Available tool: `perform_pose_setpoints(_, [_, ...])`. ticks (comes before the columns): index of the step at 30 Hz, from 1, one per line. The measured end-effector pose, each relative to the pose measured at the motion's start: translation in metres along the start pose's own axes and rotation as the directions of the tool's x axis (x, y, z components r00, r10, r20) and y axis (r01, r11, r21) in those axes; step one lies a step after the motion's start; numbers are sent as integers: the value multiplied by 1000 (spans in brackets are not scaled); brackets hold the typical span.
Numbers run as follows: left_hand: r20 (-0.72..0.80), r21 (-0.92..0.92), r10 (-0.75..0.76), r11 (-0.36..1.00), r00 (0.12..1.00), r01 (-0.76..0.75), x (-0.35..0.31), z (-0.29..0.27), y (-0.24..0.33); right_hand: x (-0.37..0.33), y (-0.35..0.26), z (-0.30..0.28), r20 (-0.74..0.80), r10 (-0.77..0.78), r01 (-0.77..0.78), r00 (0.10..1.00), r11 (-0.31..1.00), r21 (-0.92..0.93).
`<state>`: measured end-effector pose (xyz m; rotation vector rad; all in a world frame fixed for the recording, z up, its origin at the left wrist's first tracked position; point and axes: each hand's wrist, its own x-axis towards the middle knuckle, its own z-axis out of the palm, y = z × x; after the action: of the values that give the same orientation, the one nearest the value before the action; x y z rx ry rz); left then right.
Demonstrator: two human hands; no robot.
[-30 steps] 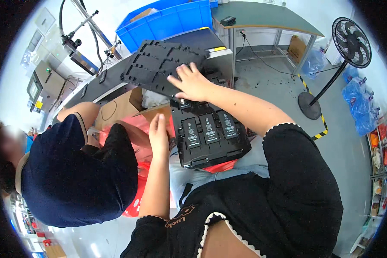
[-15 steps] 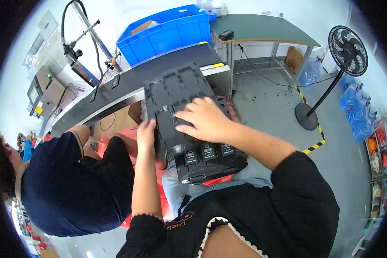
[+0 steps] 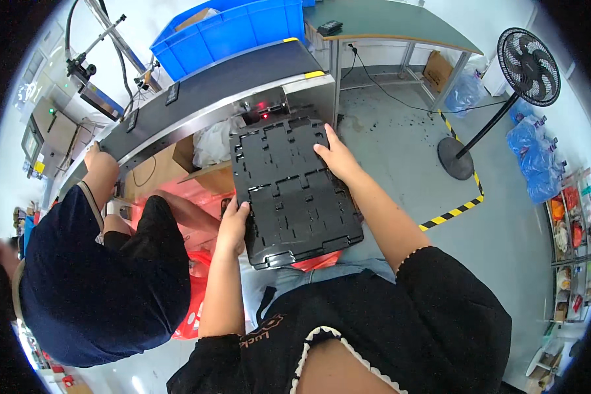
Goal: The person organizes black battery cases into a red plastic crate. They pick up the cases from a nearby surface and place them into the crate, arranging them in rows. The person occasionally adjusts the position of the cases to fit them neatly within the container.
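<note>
A black moulded plastic tray (image 3: 295, 190) lies over my lap, its face full of shallow raised shapes and slots. My left hand (image 3: 232, 226) grips its left edge, the thumb on top and the other fingers partly hidden. Near the far right corner, my right hand (image 3: 336, 157) holds the right edge with its thumb over the top. At the near end and right side, edges of what looks like more than one layer of tray show. Whatever lies underneath is hidden.
Beyond the tray runs a conveyor (image 3: 223, 82) with small black devices on its belt. A blue bin (image 3: 223, 41) stands behind it, a green table (image 3: 387, 27) to its right. A co-worker in a dark shirt (image 3: 105, 282) sits at left. A standing fan (image 3: 528, 69) is at right.
The upper tray has come down over the labelled black items, which are now covered. My right hand has moved from the tray's middle to its right edge. The co-worker's arm now reaches to the conveyor.
</note>
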<state>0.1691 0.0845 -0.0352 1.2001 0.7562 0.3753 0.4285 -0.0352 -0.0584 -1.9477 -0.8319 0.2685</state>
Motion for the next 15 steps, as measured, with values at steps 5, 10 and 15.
perform_pose_setpoints(5, [-2,-67,46,997,999,-46,-5,-1,-9,1,10,3,193,100,-183,976,857,482])
perform_pose_setpoints(10, [-98,-40,99,994,990,-104,-19,8,-17,-15,-12,-12,238,125,-234,963,823,518])
perform_pose_setpoints(15, [-19,-14,94,995,995,-94,-13,2,-7,-14,-19,-12,244,196,-293,950,830,475])
